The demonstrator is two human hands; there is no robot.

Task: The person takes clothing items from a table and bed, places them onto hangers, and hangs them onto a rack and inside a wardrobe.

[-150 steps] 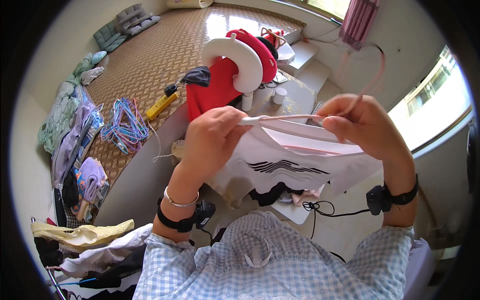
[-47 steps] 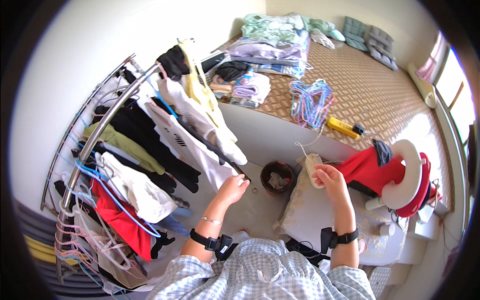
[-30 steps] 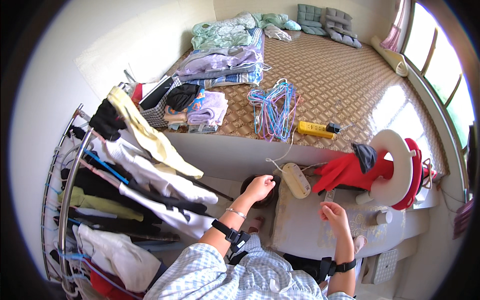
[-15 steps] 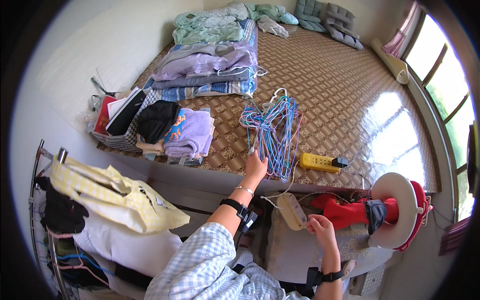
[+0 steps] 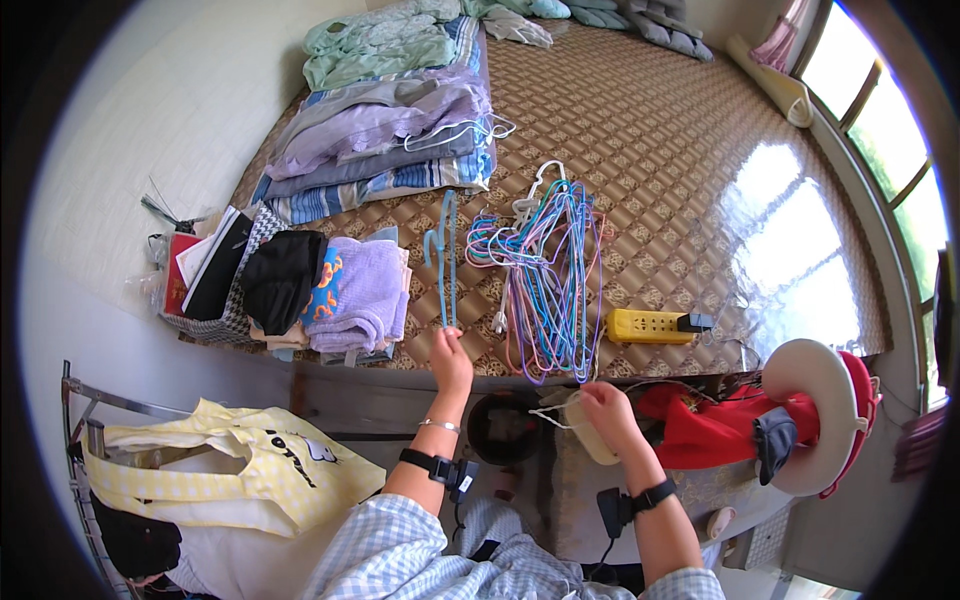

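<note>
Hovering by a beige box [image 5: 591,443] before the front edge of the platform [image 5: 670,250], the right hand [image 5: 610,412] has bunched fingers; whether they hold anything cannot be told. Over that edge, the left hand [image 5: 450,362] pinches a blue hanger [image 5: 449,270] between the purple towel [image 5: 358,290] and the hanger pile [image 5: 550,285].

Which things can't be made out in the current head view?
In the head view:
Blue hanger: lower end, hidden at the left hand.
Cream case: partly hidden behind the right hand.
Hanger bundle: count, lost in overlap.
Dark bin: contents, lost in shadow.
Gray cushions: cut off by the top edge.
</note>
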